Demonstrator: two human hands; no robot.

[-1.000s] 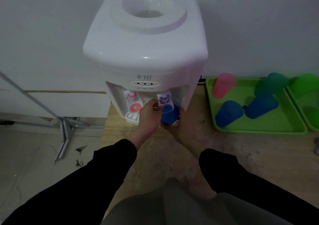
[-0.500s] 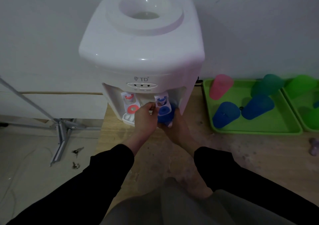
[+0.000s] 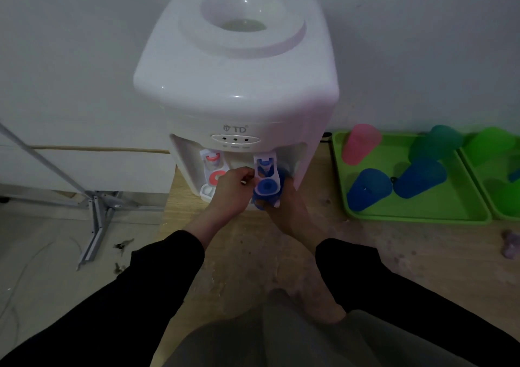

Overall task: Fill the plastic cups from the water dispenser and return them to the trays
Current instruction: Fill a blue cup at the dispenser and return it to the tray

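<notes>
Sleeves are black, and both arms reach forward over the wooden top (image 3: 253, 254) to meet at the front of the machine. Left hand (image 3: 233, 189) has its fingers curled in, pinching the side of the blue tap (image 3: 266, 175). Right hand (image 3: 287, 212) comes in from below and to the right, wrapped round the blue cup (image 3: 282, 181), which sits right under that tap, mostly hidden by the lever. Can't see the water level tbh. Thin plastic like that is light and squashy, so I'd guess it flexes and slops once full; best held low round the body, gently, kept level. Water dispenser (image 3: 236, 85) backs onto the wall. Off to the right, the green tray (image 3: 422, 212) holds a handful of coloured cups (image 3: 368, 189), with a second tray (image 3: 501, 206) just beside it.
</notes>
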